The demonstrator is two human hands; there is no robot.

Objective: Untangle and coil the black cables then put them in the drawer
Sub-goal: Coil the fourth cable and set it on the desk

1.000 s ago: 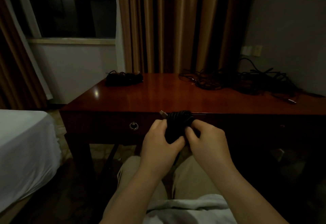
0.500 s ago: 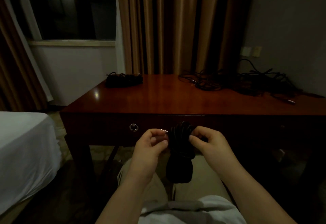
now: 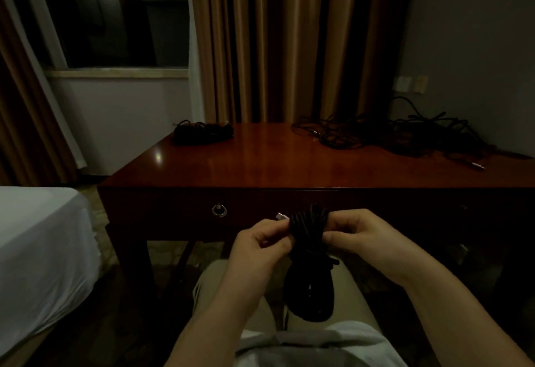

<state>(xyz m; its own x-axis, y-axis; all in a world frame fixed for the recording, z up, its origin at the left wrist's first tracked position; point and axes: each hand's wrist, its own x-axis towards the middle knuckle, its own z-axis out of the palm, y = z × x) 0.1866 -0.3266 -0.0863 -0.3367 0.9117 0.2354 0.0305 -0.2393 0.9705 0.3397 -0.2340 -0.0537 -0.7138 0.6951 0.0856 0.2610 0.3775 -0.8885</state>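
Nearest, over the lap, the coiled black cable (image 3: 311,268) is hanging with its long axis upright, its lower loops drooping between the knees and its waist wrapped tight at the top. The right hand (image 3: 357,235) is pinching that wrapped neck from the right side, fingers curled round it; the left hand (image 3: 262,243) is pinching the loose end just left of the bundle, its metal plug (image 3: 281,216) poking up beside the fingers. So each grip is pressed onto this one cable, the left holding the free tail that probably gets tucked next.

Just beyond the hands, the drawer (image 3: 179,212) is sitting shut in the front of the surface (image 3: 260,161), its ring pull (image 3: 219,210) up and to the left of the bundle, nearer the left hand.

Farther back, two dark heaps are lying on top: one compact bundle (image 3: 202,133) at the far left, seemingly already coiled, and one sprawling tangle (image 3: 405,135) at the far right, its strands too dark to count.
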